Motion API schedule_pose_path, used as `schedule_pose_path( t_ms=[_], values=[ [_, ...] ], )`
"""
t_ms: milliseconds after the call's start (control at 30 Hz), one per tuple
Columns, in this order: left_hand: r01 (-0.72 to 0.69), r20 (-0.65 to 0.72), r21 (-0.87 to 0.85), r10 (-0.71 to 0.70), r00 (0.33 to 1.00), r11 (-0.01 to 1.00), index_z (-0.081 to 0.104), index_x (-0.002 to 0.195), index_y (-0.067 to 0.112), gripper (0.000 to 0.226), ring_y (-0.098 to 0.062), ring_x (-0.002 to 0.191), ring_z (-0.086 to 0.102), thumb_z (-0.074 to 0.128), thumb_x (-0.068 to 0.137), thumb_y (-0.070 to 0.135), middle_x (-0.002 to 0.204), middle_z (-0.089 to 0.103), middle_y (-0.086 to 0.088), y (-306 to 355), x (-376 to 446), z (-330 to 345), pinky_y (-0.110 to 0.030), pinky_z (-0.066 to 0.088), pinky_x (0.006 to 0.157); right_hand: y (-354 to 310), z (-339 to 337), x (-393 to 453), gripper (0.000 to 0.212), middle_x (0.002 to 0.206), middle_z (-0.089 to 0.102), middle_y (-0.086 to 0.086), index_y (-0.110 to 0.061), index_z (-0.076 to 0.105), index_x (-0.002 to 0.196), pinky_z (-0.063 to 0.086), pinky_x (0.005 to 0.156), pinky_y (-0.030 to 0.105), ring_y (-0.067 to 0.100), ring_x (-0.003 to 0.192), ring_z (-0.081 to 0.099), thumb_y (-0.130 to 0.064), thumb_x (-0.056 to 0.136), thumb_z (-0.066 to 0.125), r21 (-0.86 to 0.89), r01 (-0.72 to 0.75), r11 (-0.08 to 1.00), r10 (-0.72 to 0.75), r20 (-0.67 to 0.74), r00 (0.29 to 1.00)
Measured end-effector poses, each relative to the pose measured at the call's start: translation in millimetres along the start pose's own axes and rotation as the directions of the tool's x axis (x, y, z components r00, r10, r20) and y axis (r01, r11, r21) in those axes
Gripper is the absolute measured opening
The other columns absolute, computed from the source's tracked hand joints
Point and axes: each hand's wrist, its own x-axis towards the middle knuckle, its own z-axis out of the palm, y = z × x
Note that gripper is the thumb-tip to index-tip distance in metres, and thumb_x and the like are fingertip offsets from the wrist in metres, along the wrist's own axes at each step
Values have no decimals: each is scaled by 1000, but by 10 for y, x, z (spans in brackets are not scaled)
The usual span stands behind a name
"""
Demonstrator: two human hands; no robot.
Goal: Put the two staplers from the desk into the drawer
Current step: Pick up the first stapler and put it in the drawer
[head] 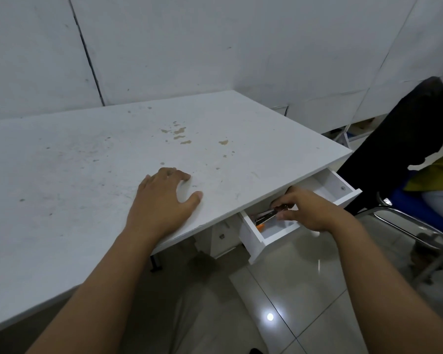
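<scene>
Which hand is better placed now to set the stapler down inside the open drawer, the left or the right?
The right hand, I think. It already holds the stapler over the open drawer. The left hand lies flat on the desk, away from the drawer.

Right hand grips a dark stapler inside the open drawer, seemingly above something orange

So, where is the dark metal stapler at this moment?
The dark metal stapler is in the open white drawer under the desk's right edge, held by the right hand, beside an orange object.
</scene>
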Motion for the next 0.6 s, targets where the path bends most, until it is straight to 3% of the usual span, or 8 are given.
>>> schedule_pose_path(
  t_ms=[133, 300, 400, 600],
  values=[
    [-4, -5, -3, 4, 1000, 1000, 58, 134, 29, 56, -21, 135, 50, 50, 89, 62, 147, 52, 2, -11, 7, 24, -45, 28, 120, 38, 80, 22, 26, 112, 61, -5, -35, 75, 115, 49, 95, 37, 17, 107, 59, -25, 92, 74, 10, -61, 998, 61, -36, 997],
    [-3, -9, -35, 3, 1000, 999, 60, 131, 27, 54, -21, 133, 51, 54, 88, 60, 145, 53, 2, -18, 12, 16, -42, 30, 117, -73, 152, -225, 31, 114, 67, -3, -25, 73, 121, 43, 84, 23, 11, 104, 61, -17, 91, 74, 152, -82, 985, 121, -267, 956],
    [2, 24, -80, 0, 1000, 997, 60, 130, 29, 52, -21, 129, 51, 57, 87, 59, 144, 51, 3, -63, 14, -23, -41, 38, 112, -323, 118, -391, 27, 108, 70, -12, -26, 75, 116, 48, 79, 18, 0, 96, 64, -15, 91, 73, 209, 20, 978, 62, -379, 923],
    [55, 131, -38, -49, 990, 998, 53, 135, 35, 60, -19, 126, 52, 55, 84, 68, 146, 44, 8, -439, -105, -357, -38, 44, 105, -1235, 52, -300, 16, 108, 69, -16, -31, 73, 109, 49, 78, 10, -1, 98, 65, -26, 94, 69, 215, 282, 935, -172, -422, 890]
  ],
)
